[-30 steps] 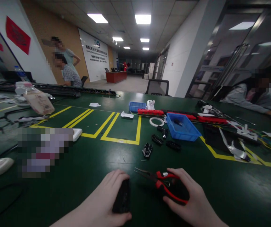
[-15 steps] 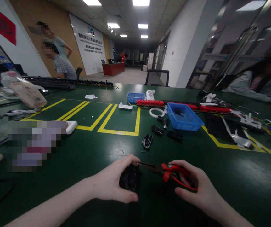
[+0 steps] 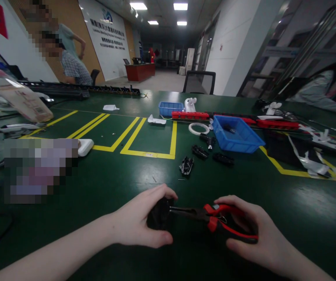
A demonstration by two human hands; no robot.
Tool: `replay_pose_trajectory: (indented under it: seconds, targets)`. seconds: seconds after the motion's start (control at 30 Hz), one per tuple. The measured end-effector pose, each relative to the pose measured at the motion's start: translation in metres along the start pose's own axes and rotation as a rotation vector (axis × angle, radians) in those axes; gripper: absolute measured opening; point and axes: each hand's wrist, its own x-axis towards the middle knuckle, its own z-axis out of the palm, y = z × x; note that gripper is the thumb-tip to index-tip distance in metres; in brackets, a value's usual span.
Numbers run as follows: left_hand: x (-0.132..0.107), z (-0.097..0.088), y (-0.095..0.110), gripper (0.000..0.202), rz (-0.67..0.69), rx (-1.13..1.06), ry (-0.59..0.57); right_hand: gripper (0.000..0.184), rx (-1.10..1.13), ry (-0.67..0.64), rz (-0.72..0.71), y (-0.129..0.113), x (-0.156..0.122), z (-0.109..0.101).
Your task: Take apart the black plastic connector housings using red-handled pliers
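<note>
My left hand is closed around a black plastic part, low over the green table. Its thumb and fingers wrap the part from the left, and much of it lies in shadow. In my right hand are long-nose pliers with red and black handles. Their narrow jaws point left and meet the right side of the black part. Whether the tips grip something small there, I cannot tell. Further off lie an open black part with its inside showing and two thin metal pins, one of them a pin.
A blue bin stands at the right with a dark piece inside. Beside it are black parts, a black fitting and a white ring. Red strips run behind. A bottle leans at the left; other people sit around the table.
The pliers and my right hand have shifted slightly right and down. The black part has turned in my left hand. The whole view has tilted a little downward.
</note>
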Motion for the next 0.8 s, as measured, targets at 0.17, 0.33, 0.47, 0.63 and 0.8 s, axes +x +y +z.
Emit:
replay_pose_trajectory:
  seconds: [0.17,0.33,0.47,0.63,0.8]
  targets:
    - [0.000,0.000,0.002,0.053,-0.010,0.004,-0.014,0.051,-0.057,-0.001,-0.045,-0.004,-0.001,0.000]
    - [0.000,0.000,0.001,0.053,0.006,0.011,-0.008,0.046,-0.074,-0.035,-0.081,-0.005,0.001,-0.001]
    - [0.000,0.001,0.000,0.054,0.016,0.019,0.008,0.043,-0.086,-0.053,-0.125,-0.007,0.002,-0.001]
    - [0.001,0.001,-0.001,0.052,0.011,0.023,0.002,0.043,-0.097,-0.043,-0.200,-0.005,-0.001,0.001]
    - [0.000,0.002,-0.003,0.051,0.010,0.045,0.012,0.055,-0.221,-0.082,-0.263,0.005,0.002,-0.001]
